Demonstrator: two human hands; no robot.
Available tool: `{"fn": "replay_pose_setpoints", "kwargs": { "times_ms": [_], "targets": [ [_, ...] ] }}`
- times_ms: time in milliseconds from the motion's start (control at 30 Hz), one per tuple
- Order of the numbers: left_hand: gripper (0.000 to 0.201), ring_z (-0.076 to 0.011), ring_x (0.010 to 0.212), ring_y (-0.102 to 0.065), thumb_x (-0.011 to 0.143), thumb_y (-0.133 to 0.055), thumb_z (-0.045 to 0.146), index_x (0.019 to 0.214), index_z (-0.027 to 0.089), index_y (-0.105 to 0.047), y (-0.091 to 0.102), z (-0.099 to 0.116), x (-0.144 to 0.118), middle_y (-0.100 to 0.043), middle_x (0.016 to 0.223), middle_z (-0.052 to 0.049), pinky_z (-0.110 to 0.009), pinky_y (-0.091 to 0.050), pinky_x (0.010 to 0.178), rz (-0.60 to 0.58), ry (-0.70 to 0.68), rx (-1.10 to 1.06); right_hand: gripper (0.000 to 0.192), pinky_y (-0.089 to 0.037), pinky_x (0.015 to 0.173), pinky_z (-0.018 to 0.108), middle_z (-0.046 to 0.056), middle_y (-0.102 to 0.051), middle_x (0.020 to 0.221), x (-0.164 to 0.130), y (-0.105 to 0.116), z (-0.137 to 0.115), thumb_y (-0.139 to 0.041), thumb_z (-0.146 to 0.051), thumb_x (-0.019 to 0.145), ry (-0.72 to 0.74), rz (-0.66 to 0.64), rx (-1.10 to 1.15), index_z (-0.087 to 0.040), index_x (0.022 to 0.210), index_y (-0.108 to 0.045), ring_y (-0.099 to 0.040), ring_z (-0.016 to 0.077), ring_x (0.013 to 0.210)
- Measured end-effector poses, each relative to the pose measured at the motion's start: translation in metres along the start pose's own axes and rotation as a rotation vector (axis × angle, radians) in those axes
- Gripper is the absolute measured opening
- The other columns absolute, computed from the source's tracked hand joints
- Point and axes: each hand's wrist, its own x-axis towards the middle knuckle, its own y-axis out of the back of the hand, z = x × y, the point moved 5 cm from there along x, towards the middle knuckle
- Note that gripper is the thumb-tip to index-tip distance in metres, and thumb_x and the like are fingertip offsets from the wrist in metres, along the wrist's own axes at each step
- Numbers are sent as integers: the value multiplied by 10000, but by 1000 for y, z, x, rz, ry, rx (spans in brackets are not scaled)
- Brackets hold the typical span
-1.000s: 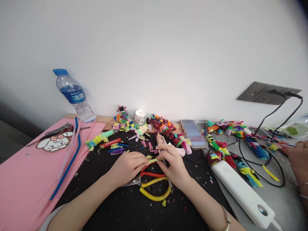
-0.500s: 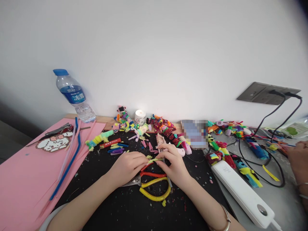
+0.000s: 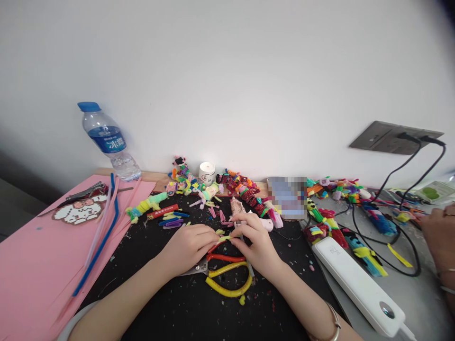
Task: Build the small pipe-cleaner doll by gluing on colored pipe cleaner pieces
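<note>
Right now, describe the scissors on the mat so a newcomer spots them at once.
Start at the black mat in the middle of the table and find the two hands meeting over it. The scissors lie flat just under the left hand and right hand. They are the only item there with big yellow-and-red loop handles.

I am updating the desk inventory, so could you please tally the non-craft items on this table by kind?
Water bottle: 1
White jar: 1
White power strip: 1
Scissors with yellow handles: 1
Pink paper sheet: 1
Total: 5
</note>
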Motion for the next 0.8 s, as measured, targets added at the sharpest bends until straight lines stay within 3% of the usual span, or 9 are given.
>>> {"fn": "replay_pose_setpoints", "kwargs": {
  "times_ms": [500, 800],
  "targets": [
    [139, -171, 842, -666, 904, -558, 242, 937, 175, -676, -3, -4, 0, -721, 916, -54, -261, -517, 748, -25, 92, -88, 113, -460, 878, 408, 64, -607, 1071, -1, -1, -3, -619, -113, 825, 59, -9, -47, -222, 802, -637, -548, 222, 1026],
    [212, -160, 800, -669, 943, -484, 199, 888, 171, -687, -4, -5, -2, -728, 885, -50, -257, -514, 718, -1, 37, -89, 108, -473, 861, 407, 71, -613, 1055, -2, -4, -5, -619, -144, 842, 96, -28, -72, -221, 776, -656, -551, 225, 1006]
  ]
}}
